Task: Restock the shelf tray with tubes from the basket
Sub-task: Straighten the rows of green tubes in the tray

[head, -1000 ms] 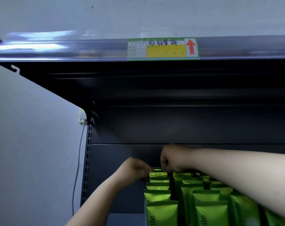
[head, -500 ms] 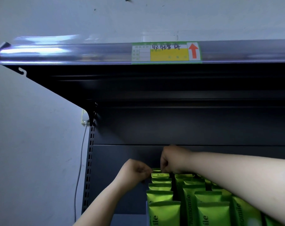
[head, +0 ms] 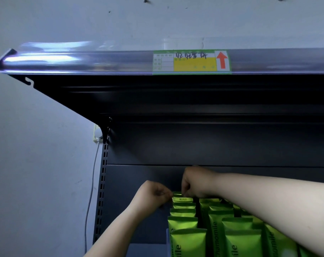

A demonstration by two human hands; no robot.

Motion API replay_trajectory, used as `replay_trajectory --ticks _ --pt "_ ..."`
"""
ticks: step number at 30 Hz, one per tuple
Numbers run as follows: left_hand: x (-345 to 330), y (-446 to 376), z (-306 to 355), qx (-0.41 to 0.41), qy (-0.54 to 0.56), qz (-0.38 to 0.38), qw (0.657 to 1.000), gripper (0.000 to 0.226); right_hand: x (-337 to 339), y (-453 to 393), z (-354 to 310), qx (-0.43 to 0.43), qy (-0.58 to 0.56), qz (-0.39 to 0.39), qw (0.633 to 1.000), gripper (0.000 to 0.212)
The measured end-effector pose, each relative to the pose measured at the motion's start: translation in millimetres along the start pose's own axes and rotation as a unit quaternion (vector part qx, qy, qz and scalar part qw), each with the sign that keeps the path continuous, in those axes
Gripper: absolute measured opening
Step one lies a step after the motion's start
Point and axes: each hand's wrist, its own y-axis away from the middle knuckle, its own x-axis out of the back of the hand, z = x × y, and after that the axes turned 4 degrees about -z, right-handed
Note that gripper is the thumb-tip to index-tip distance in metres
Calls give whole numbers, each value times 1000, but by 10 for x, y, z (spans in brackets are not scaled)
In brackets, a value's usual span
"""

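Green tubes (head: 187, 242) stand upright in rows at the bottom of the view, in front of the dark back panel of the shelf. My left hand (head: 153, 194) pinches the left end of the rearmost tube (head: 182, 199) in the left row. My right hand (head: 196, 182) is closed over the same tube's right end, its forearm crossing above the rows to the right. The tray's pale front corner (head: 168, 236) shows beside the left row. The basket is out of view.
A dark upper shelf (head: 176, 93) overhangs the hands, with a clear price rail and a green-yellow label (head: 191, 61) bearing a red arrow. A perforated upright (head: 101, 188) and a white cable (head: 91, 191) run down the wall at left.
The view has tilted slightly, so the shelf and tubes sit a little lower and to the right in frame. Both hands stay at the rearmost tube, hardly moved.
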Motion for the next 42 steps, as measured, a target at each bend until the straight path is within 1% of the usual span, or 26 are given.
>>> replay_trajectory --ticks 3,7,15,22,25,27,29,31,35,39,42 --pt "-7 10 11 5 7 1 1000 26 -6 -1 4 -1 1 -2 1000 18" --pt "-4 29 49 2 6 3 1000 30 -4 16 27 -1 0 -3 1000 19" --pt "-12 47 63 3 -24 5 1000 35 9 44 32 0 5 -7 1000 20" --pt "-10 76 90 17 -36 -1 999 36 86 70 23 8 57 -35 998 21" --pt "19 91 128 26 -44 -18 999 33 173 122 27 10 83 -36 996 22" --pt "42 100 178 32 -56 -41 997 24 256 171 29 9 100 -33 994 23" --pt "72 116 229 39 -56 -49 996 15 348 223 25 5 107 -23 994 23" --pt "119 148 263 47 -58 -34 997 13 441 282 29 3 103 -4 995 22" --pt "244 193 300 58 -138 -10 989 22 617 473 39 9 93 36 995 21" --pt "328 274 498 47 -157 4 986 21 753 731 76 -7 66 82 994 18" --pt "364 340 684 27 -139 21 990 20 811 954 148 -19 39 109 993 16"
